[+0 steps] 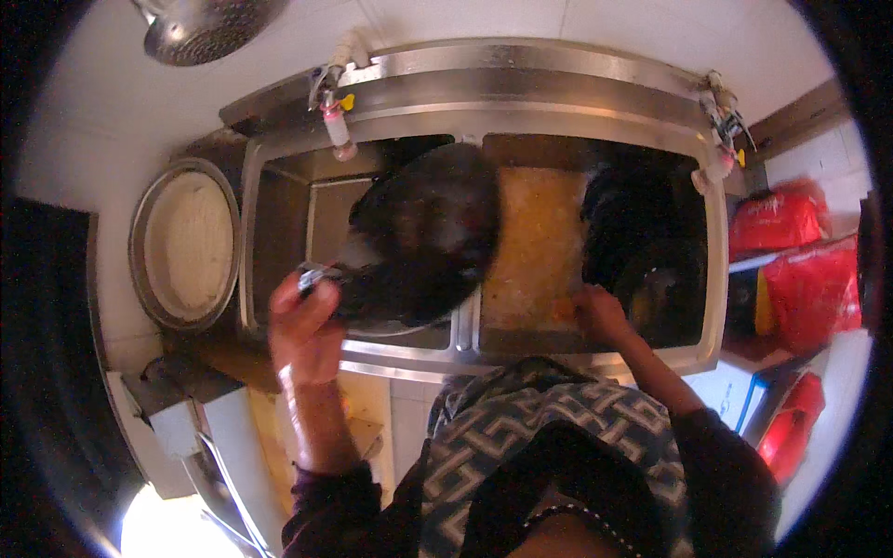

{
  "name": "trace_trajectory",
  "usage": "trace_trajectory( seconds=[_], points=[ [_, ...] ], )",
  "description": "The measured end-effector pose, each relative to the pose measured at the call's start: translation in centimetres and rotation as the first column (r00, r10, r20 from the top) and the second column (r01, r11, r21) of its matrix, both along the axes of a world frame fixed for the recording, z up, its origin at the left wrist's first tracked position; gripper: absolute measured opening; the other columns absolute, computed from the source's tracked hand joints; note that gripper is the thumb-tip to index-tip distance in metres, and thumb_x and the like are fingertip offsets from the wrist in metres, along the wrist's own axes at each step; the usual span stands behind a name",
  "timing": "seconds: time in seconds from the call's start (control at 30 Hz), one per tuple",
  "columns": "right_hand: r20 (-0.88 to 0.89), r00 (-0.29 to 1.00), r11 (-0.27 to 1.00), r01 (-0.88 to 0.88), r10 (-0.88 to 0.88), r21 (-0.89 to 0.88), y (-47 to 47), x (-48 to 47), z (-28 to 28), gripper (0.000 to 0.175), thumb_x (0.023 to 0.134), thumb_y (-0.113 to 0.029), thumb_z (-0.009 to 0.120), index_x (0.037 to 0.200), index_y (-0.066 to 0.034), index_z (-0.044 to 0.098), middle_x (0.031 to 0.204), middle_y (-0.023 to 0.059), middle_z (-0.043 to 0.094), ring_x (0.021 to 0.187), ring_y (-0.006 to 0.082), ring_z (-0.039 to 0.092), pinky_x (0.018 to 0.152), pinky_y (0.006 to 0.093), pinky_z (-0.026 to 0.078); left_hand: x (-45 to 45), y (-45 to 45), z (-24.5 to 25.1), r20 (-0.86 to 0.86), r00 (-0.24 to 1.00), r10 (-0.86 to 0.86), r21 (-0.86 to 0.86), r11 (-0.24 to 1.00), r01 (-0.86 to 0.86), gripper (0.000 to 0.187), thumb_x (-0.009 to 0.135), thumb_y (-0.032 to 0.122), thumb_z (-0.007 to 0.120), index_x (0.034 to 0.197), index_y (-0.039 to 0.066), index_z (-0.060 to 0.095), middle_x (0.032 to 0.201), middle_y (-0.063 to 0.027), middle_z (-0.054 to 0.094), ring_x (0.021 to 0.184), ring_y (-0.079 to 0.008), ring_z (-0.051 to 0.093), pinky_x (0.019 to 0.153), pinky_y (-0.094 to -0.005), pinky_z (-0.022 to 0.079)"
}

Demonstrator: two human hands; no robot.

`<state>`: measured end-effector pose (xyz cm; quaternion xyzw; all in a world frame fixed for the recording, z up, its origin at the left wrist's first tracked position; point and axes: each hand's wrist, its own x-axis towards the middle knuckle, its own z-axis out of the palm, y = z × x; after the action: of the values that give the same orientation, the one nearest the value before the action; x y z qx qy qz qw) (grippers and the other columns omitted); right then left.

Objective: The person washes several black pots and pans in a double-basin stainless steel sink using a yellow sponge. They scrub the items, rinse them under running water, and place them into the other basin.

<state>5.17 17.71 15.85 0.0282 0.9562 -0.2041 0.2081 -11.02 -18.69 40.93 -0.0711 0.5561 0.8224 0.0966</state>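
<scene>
My left hand (307, 328) is closed around the handle (319, 275) of a large dark pan, probably a wok. The blurred pan (432, 230) is tilted over the left basin (286, 223) and overlaps the divider of the steel double sink. Lower in the right basin (534, 146) is my right hand (601, 314), its fingers curled by orange-brown liquid (534, 244). A dark, rounded item (628, 209), too dim to identify, is just beyond that hand. Whether the right fingers grip anything is hidden.
Two taps, one at the left (335, 118) and one at the right (718, 139), project over the sink. A round metal basin (185, 247) stands left of it. Red packages (781, 216) sit on shelving at the right. A perforated metal strainer (209, 31) hangs at the upper left.
</scene>
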Motion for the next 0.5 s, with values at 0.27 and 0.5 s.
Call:
trace_trajectory(
  seconds=[0.27,0.5],
  points=[
    [-0.018,1.000,0.973,0.009,-0.014,-0.231,-3.2,-1.9,-1.4,0.019,0.076,-0.021,0.065,0.093,-0.0143,0.070,0.090,0.0141,0.064,0.086,0.0349,0.062,0.074,0.0449,0.050,-5.4,0.7,-9.1,-0.130,0.972,-0.195,-0.896,0.442,-0.031,0.017,0.085,0.010,0.066,0.098,0.000,0.069,0.073,-0.0075,0.063,0.066,-0.0134,0.052,0.068,-0.0274,0.045],
    [-0.097,0.993,0.961,0.043,-0.072,-0.274,-5.7,-0.8,-1.6,0.020,0.076,-0.017,0.062,0.094,-0.0177,0.070,0.096,0.0131,0.065,0.090,0.0330,0.061,0.075,0.0457,0.049,-9.2,1.8,-23.3,-0.269,0.915,-0.299,-0.957,-0.027,-0.290,0.024,0.084,0.018,0.064,0.101,0.000,0.068,0.085,-0.0201,0.068,0.075,-0.0354,0.065,0.069,-0.0407,0.051]
  ],
)
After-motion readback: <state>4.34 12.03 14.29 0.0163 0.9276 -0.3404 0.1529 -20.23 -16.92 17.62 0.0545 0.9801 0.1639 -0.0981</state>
